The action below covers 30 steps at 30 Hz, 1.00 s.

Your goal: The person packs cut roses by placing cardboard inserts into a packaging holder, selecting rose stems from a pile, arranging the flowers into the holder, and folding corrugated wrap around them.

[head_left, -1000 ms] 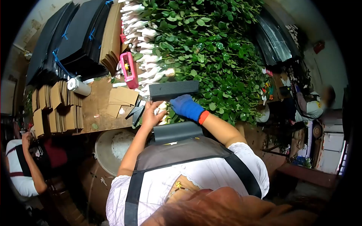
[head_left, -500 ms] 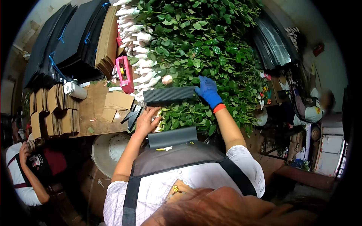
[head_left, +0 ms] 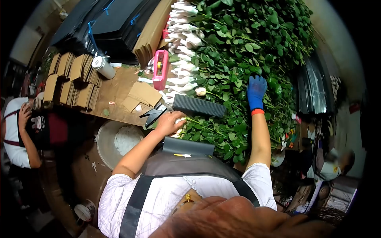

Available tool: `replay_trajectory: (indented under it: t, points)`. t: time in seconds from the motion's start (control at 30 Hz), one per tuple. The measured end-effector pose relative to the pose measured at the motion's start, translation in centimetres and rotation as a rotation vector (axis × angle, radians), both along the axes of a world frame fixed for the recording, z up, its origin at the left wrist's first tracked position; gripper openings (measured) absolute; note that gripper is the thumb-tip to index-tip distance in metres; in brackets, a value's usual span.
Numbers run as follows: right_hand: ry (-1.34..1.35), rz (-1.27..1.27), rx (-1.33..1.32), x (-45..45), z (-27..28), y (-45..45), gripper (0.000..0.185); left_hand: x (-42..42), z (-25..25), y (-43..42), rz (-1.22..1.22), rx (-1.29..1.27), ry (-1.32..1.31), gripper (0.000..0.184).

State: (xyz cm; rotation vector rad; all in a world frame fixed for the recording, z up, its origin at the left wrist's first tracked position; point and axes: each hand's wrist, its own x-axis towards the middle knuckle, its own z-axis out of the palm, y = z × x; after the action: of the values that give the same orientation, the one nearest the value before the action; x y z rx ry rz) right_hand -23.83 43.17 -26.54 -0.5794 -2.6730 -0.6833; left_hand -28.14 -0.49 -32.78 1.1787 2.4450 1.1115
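My bare left hand (head_left: 170, 123) lies with bent fingers over pale rose heads (head_left: 179, 127) at the left end of a leafy bunch (head_left: 208, 131). A black corrugated sheet lies around that bunch, its far flap (head_left: 198, 105) and near flap (head_left: 188, 146) raised. Farther right, my right hand (head_left: 257, 92), in a blue glove, is among the green rose leaves with its fingers curled; what they grip is hidden. One bare pinkish rose (head_left: 201, 91) lies just beyond the far flap. Black-handled scissors (head_left: 154, 114) are beside my left hand.
White-netted rose heads (head_left: 183, 65) line the big leafy pile (head_left: 242, 43). Left of them are a pink tape dispenser (head_left: 160, 70), cardboard pieces (head_left: 141, 95), a white cup (head_left: 103, 66) and black sheet stacks (head_left: 103, 27). A bucket (head_left: 104, 144) stands below; other people are at both sides.
My right hand has moved away to the right and farther over the leaves. My left hand stays at the rose heads. The whole view has shifted, with the table now farther right.
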Motion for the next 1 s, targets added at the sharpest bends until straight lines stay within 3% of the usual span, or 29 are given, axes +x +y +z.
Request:
replay_trajectory:
  t: [0.07,0.13,0.23,0.33,0.57,0.7,0.8,0.83,0.87,0.9,1.0]
  points:
    - [-0.157,-0.03,-0.162,-0.1,0.9,0.7,0.029,0.0,-0.1,0.1,0.007,0.0,0.005,0.024]
    - [0.031,0.12,-0.3,1.4,0.8,2.7,0.033,0.1,-0.4,0.0,0.018,0.002,0.011,0.024]
    - [0.206,0.211,-0.155,4.7,4.9,1.0,0.026,0.0,-0.4,0.0,0.028,0.027,0.015,0.023]
    - [0.218,0.208,-0.175,7.5,7.0,-0.5,0.02,0.1,-1.1,0.1,0.037,0.072,0.038,0.023]
    - [0.211,0.061,-0.943,15.7,5.8,2.9,0.019,0.3,-0.8,0.0,0.053,0.04,-0.015,0.022]
    - [0.113,0.012,-1.22,18.2,5.0,4.9,0.02,0.3,-1.6,0.1,0.042,0.076,-0.022,0.023]
    - [0.136,0.089,-1.156,17.6,3.9,4.8,0.024,0.2,-1.5,0.1,0.03,0.117,-0.015,0.021]
    - [0.075,0.047,-0.905,16.9,4.0,4.5,0.031,0.3,-1.3,0.2,0.032,0.125,-0.023,0.021]
    - [-0.086,-0.038,-0.434,15.9,4.1,4.2,0.041,0.3,-1.1,0.3,0.035,0.135,-0.029,0.021]
    - [-0.105,-0.113,-0.157,14.5,4.6,2.4,0.046,0.4,-0.9,0.3,0.037,0.143,-0.014,0.02]
    - [0.167,0.221,-0.461,8.9,4.3,0.0,0.043,0.6,-0.2,0.3,0.044,0.035,-0.049,0.022]
